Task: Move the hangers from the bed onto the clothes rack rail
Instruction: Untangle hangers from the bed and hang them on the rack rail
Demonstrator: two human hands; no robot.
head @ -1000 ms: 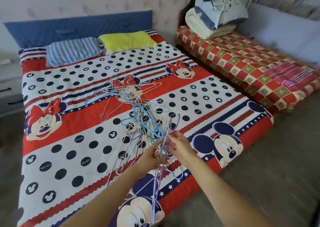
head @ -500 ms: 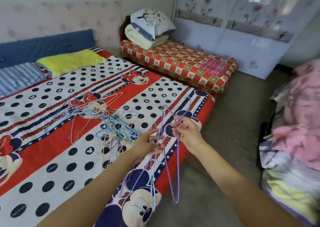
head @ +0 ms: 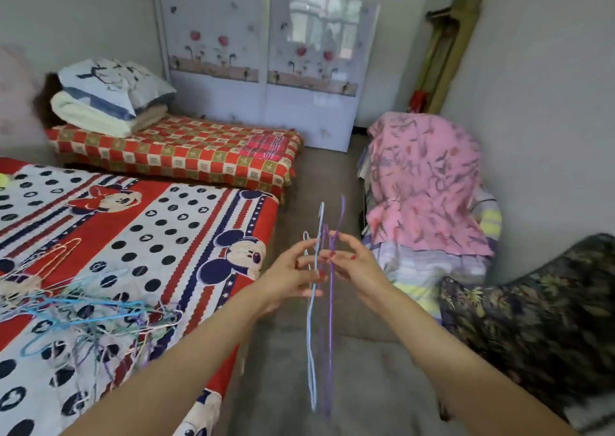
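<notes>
1. Head view: thin hangers (head: 312, 319) are pinched near their hooks by both the left hand (head: 293, 274) and right hand (head: 352, 266), right of the bed (head: 186, 236).
2. Carrying is judged underway; a rail, unseen, must be found next.

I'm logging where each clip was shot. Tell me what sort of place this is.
A bedroom in a home, most likely. A large bed with a cartoon-print cover sits beside a lower bed stacked with folded bedding, and a wardrobe with flower-printed doors stands against the far wall.
</notes>
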